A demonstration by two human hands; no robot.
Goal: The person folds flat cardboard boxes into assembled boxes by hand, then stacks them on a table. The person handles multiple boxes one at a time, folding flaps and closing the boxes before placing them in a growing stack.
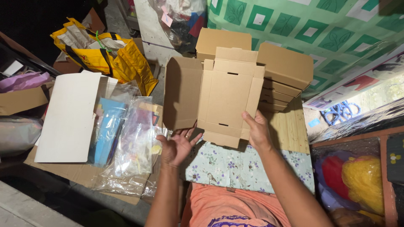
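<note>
Behind my hands a stack of folded brown boxes sits on the wooden bench, so some look done. Over my lap I hold up a flat cardboard box. Its big side flap on the left is bent up, but the other flaps lie flat, so most folding seems left. My right hand pinches the bottom right edge, thumb in front. My left hand is under the left flap, fingers spread wide and pushing it.
</note>
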